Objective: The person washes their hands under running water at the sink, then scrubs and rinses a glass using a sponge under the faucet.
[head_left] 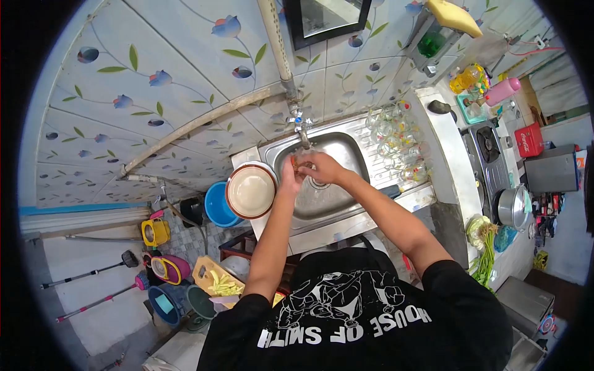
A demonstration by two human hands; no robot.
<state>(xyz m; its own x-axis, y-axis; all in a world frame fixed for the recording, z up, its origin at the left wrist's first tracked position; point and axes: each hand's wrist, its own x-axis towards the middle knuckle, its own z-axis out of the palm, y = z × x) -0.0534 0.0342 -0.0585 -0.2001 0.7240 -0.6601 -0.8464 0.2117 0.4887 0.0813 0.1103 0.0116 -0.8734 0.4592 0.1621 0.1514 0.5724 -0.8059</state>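
Observation:
Both hands are together over the steel sink [346,148], just below the tap [301,123]. My left hand [291,178] is closed around a small orange-red thing [294,162], mostly covered by fingers, so its kind is unclear. The bent fingers of my right hand [325,167] press against the left hand at that same spot. Water seems to run over the fingertips. Left of the sink, close to my left wrist, stands a cream bowl with a brown rim [252,190].
Several upturned glasses [396,139] crowd the drainboard on the right. A dark-handled utensil [391,191] lies by the sink's right edge. Below left are a blue bucket [218,205] and a cutting board [204,272] with cut pale-yellow strips [224,284]. Leafy greens [486,253] and a stove [489,145] are right.

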